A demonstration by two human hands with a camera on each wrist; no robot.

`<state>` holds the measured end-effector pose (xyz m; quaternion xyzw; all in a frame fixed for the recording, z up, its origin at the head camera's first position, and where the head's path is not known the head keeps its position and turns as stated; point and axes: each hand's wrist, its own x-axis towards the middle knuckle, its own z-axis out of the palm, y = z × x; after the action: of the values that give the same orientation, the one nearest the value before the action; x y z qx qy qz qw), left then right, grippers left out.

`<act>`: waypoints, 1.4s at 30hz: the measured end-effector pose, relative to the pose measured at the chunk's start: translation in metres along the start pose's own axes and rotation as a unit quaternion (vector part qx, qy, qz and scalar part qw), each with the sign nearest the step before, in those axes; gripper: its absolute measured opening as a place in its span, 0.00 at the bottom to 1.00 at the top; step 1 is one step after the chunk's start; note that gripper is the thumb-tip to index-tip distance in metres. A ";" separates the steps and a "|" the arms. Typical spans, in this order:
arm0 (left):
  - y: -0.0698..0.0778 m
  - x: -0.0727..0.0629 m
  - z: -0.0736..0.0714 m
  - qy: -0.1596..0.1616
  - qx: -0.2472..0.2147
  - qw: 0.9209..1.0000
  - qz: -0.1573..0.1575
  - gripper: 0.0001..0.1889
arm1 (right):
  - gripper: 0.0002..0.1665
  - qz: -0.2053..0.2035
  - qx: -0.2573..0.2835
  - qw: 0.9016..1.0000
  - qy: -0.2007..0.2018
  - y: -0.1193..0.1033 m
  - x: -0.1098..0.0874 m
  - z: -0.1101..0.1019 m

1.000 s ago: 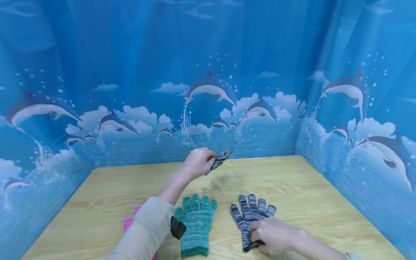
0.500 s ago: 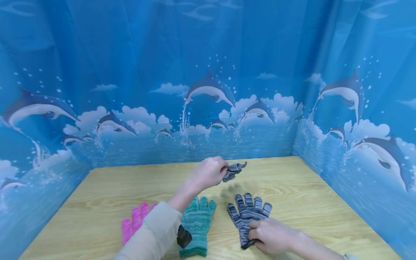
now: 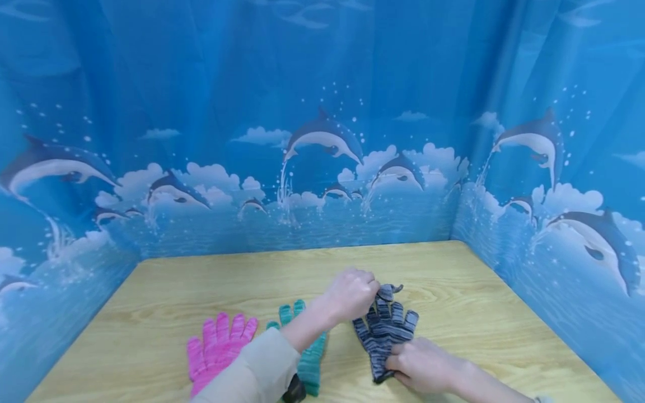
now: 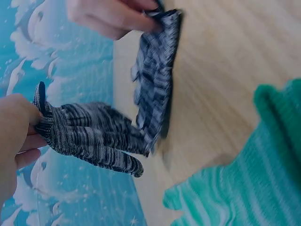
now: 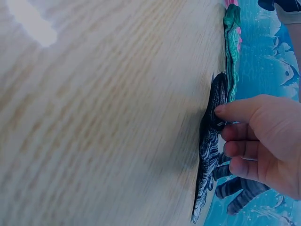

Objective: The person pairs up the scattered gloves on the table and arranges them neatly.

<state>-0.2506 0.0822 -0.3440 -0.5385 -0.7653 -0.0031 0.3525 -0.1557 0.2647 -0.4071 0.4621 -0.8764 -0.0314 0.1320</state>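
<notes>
My left hand pinches a black-and-grey striped knit glove by its cuff. The glove hangs with its fingers downward, over the finger end of a matching striped glove that lies flat on the table. In the left wrist view, the hanging fingertips reach right to the lying one. My right hand holds the lying glove's cuff between thumb and fingers, at its near edge. Only a small part of the hanging glove shows past my left hand in the head view.
Left of the striped gloves lies a green striped glove, partly covered by my left forearm. Further left, a pink glove is partly behind the sleeve. A blue dolphin-print curtain surrounds the wooden table.
My left hand has come right and nearer, lowering the hanging glove from the table's far side to over the lying striped one. More of the pink glove shows. My right hand stays at the cuff.
</notes>
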 end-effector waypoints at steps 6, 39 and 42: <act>0.019 0.003 0.006 -0.048 -0.025 0.999 0.003 0.07 | 0.08 0.012 -0.017 1.000 -0.017 -0.004 -0.001 -0.001; 0.043 0.000 0.043 -0.256 -0.337 0.893 -0.152 0.05 | 0.12 -0.075 -0.098 0.990 0.065 0.011 -0.010 -0.005; 0.044 -0.002 0.045 -0.257 -0.331 0.895 -0.151 0.05 | 0.13 -0.075 -0.089 0.991 0.061 0.010 -0.011 -0.002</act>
<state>-0.2377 0.1164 -0.3955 -0.4838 -0.8563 -0.1704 -0.0597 -0.1567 0.2798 -0.4055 0.5136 -0.8234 -0.0908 0.2234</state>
